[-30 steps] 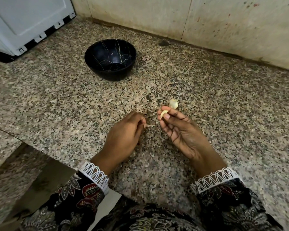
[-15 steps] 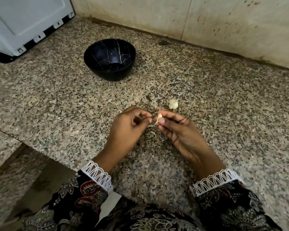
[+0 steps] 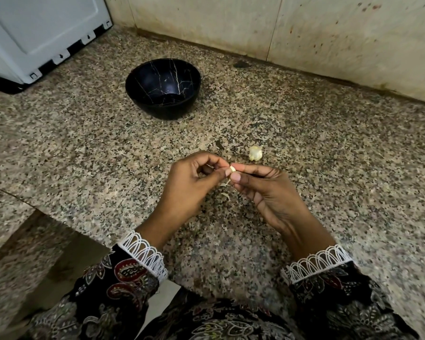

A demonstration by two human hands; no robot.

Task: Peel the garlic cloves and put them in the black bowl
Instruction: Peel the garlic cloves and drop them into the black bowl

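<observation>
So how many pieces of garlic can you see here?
2. One small pale garlic clove is pinched between the left hand and right hand; a pale garlic piece lies on the speckled granite counter beyond them. More may be hidden.

Dark paisley sleeves (image 3: 113, 285) end in white lace cuffs (image 3: 145, 253).

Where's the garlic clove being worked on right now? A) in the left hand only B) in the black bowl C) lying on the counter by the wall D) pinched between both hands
D: the garlic clove sits pinched between the fingertips of the left hand and right hand, above the counter; nothing shows inside the black bowl.
</observation>
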